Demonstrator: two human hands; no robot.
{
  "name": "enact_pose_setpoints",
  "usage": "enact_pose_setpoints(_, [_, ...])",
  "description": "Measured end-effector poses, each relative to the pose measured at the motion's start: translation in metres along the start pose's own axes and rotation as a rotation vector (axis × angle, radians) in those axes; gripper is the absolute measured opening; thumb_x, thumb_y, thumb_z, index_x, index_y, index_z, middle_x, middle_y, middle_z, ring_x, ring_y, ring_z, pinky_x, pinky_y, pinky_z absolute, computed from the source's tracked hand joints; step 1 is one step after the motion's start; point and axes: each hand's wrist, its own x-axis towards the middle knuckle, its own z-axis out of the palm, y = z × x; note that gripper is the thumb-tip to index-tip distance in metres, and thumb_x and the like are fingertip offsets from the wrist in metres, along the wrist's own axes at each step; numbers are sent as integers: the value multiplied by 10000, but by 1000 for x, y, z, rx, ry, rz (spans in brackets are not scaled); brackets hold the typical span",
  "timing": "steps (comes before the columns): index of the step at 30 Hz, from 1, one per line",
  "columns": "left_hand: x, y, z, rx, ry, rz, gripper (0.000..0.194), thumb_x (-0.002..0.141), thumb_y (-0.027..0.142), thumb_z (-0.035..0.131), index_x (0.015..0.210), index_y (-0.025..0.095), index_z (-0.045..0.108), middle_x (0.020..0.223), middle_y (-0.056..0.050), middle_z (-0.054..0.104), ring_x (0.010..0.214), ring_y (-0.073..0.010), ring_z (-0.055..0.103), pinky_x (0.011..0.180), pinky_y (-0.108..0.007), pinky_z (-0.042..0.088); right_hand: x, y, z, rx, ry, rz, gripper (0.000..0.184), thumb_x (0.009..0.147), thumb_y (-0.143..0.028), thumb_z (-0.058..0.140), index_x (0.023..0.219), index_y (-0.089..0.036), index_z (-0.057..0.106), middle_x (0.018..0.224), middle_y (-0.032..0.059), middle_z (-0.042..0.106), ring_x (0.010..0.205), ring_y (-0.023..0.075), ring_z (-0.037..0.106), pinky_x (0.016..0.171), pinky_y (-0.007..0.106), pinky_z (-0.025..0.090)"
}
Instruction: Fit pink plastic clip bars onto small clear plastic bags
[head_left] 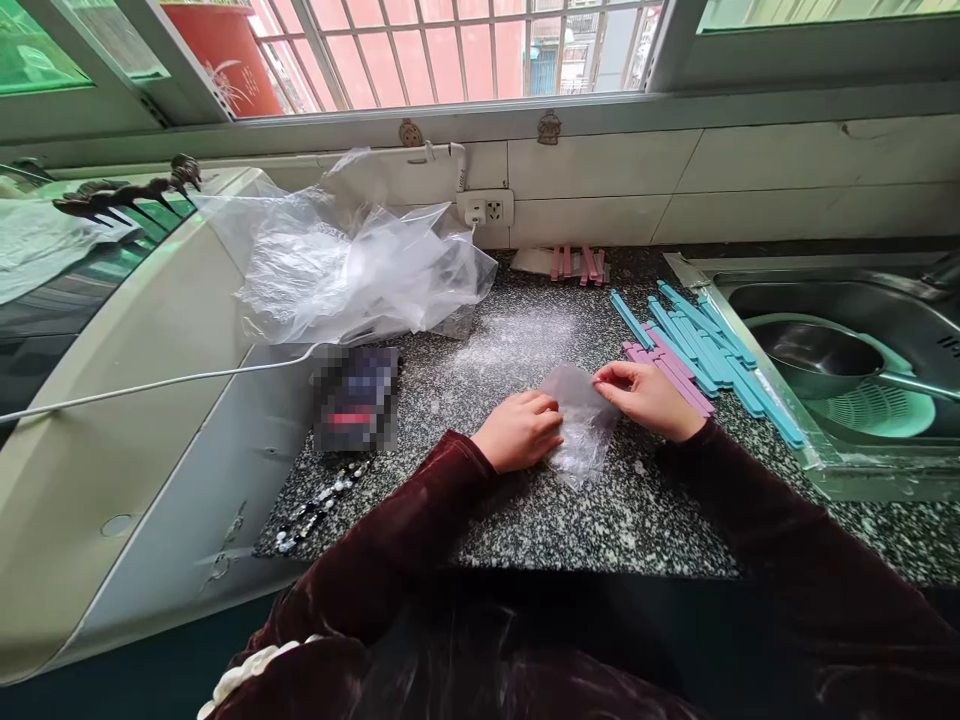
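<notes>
A small clear plastic bag (581,425) lies on the speckled granite counter (525,510) between my hands. My left hand (519,432) rests on the bag's left edge with its fingers curled, pressing it down. My right hand (651,398) pinches the bag's upper right edge between thumb and fingers. Both arms wear dark red velvet sleeves. Just right of my right hand lie several pink sealing clips (671,372) and several blue sealing clips (705,345).
A heap of crumpled clear plastic bags (360,265) sits at the back left by a wall socket (485,208). More pink clips (577,263) lie against the wall. A sink (885,300) with a metal bowl (814,355) is right. A washing machine (112,400) stands left, with a blurred package (355,398) and beads (315,510) beside it.
</notes>
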Motion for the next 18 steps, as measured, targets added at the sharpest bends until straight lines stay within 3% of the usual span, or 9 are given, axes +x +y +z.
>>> enact_pose_setpoints(4, [0,-1,-1,-32,175,-27,207,858,287,479,908,161,635,1049,-119,639,961,-204,564,880,-367,433,0,3,0,-81,76,-24,148,772,-283,540,749,-165,626,739,53,678,682,168,614,645,310,495])
enact_pose_setpoints(8, [-1,-5,-1,-72,113,-39,165,837,235,499,878,153,636,989,-106,659,912,-200,582,846,-354,466,-1,5,2,-135,142,-83,116,780,-231,533,763,-166,628,765,61,675,726,182,611,674,327,490])
enact_pose_setpoints(12, [-2,-15,-3,-176,218,-241,176,818,158,488,922,162,631,986,-88,655,927,-185,592,860,-338,473,-7,-1,7,-272,193,-249,115,812,-218,528,771,-183,629,762,60,661,741,191,578,681,342,467])
enact_pose_setpoints(15, [-3,-22,-7,-215,202,-365,160,783,130,512,876,160,639,887,-67,645,842,-172,598,816,-325,486,-16,-10,14,-392,179,-386,140,839,-213,508,789,-187,636,752,62,652,732,189,541,663,331,444])
enact_pose_setpoints(18, [-3,-26,-7,-191,154,-360,114,722,139,592,817,163,650,893,-65,621,869,-186,585,840,-333,479,-24,-19,22,-505,135,-480,174,861,-219,484,814,-178,647,761,72,646,734,187,508,668,324,419])
